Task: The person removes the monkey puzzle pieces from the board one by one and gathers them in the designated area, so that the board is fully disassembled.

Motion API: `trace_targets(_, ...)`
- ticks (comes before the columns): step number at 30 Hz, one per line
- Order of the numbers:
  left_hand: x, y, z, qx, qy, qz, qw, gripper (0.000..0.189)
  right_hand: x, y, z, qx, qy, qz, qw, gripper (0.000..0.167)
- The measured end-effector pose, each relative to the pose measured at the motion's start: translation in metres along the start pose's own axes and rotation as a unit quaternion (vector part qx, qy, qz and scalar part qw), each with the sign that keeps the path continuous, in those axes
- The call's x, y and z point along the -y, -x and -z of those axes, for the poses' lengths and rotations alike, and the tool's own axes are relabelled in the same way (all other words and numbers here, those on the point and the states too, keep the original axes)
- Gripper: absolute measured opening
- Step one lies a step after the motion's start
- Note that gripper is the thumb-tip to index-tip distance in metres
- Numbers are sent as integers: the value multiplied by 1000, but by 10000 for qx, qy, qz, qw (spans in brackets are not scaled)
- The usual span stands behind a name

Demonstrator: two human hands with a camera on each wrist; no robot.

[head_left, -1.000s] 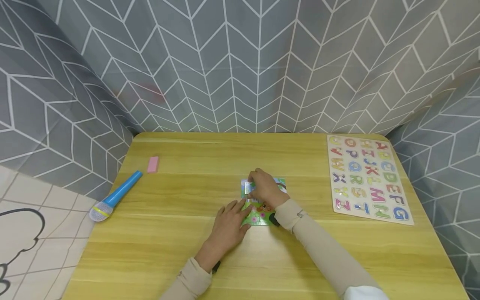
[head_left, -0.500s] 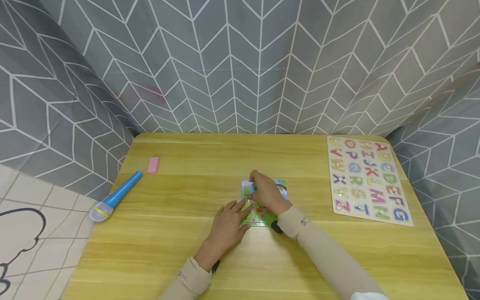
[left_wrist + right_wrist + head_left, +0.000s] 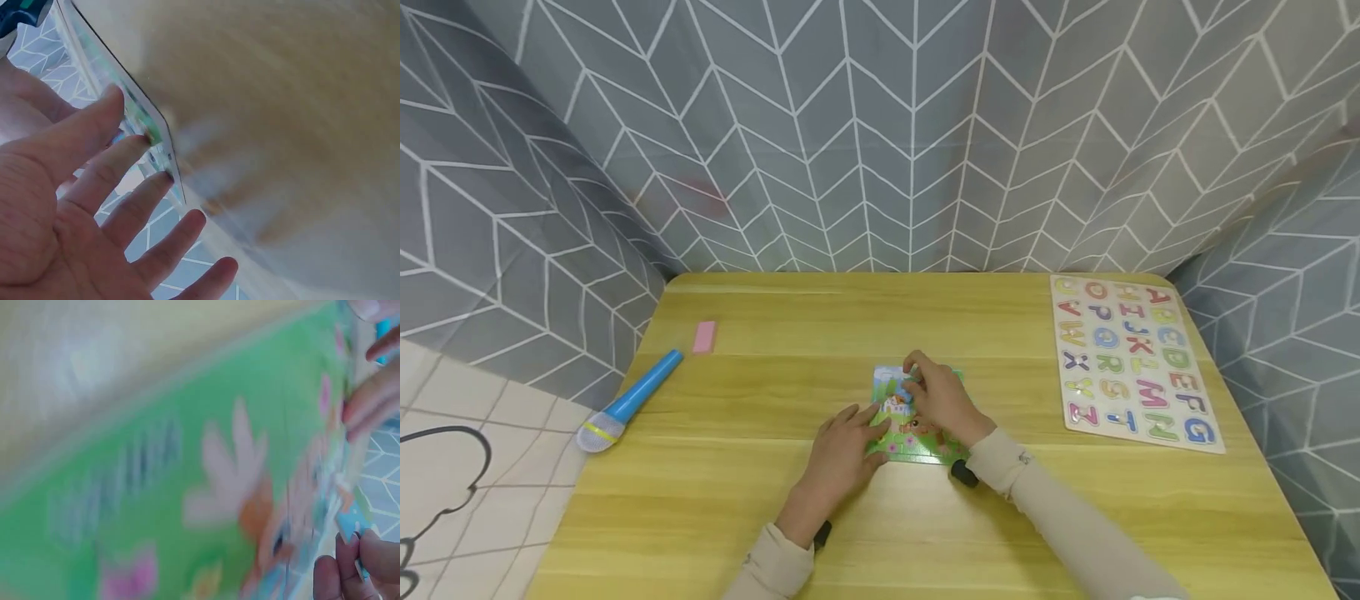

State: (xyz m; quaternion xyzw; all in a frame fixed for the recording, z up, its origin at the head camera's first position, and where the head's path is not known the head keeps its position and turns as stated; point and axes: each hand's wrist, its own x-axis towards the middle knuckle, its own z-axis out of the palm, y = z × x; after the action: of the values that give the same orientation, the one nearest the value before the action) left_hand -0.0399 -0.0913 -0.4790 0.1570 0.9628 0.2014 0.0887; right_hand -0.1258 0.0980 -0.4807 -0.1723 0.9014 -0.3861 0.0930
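A jigsaw puzzle [image 3: 917, 451] with a bright green, blue and pink cartoon picture lies flat near the middle of the wooden table. Over its upper part, my right hand [image 3: 947, 404] pinches a small light-blue puzzle piece [image 3: 354, 520] between thumb and fingers; the right wrist view shows it just past the puzzle's far part. My left hand [image 3: 837, 457] lies at the puzzle's left edge, fingers spread and fairly straight, with thumb and index fingertip reaching the border. In the left wrist view its fingers [image 3: 134, 203] fan out beside the puzzle's edge. The right forearm and hand cover the puzzle's right part.
An alphabet board [image 3: 1138, 362] with colourful letters lies at the right. At the left are a blue toy microphone [image 3: 632, 402] and a small pink block [image 3: 703, 337]. A grey patterned curtain [image 3: 880, 142] hangs behind the wooden table [image 3: 760, 392].
My right hand has shifted slightly rightward over the puzzle, uncovering more of its upper left. My left hand stays at the left edge. The head view has tilted a little.
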Motion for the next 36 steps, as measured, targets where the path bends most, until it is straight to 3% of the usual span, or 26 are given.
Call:
trace_targets(7,0,-1,-2,-355,242,85,9990,39,-7,-12,24,109,-449,-566,9973,21)
trace_targets(12,-4,-8,-5,-641,342,48,9973,40,-11,-25,36,374,-383,-768,9956,25)
trace_targets(16,-5,-10,-6,-617,439,97,9971,51,-16,-32,40,489,-248,-839,9950,27)
trace_targets(22,1,-6,-6,-575,447,78,9973,56,-29,-39,52,326,-449,-952,9939,28)
trace_targets(30,7,-7,0,-514,328,213,9979,53,-64,-18,84,-29,-226,-1540,9878,27)
trace_targets(36,17,-12,3,-451,428,433,9971,57,-76,-5,83,-61,-275,-1612,9865,28)
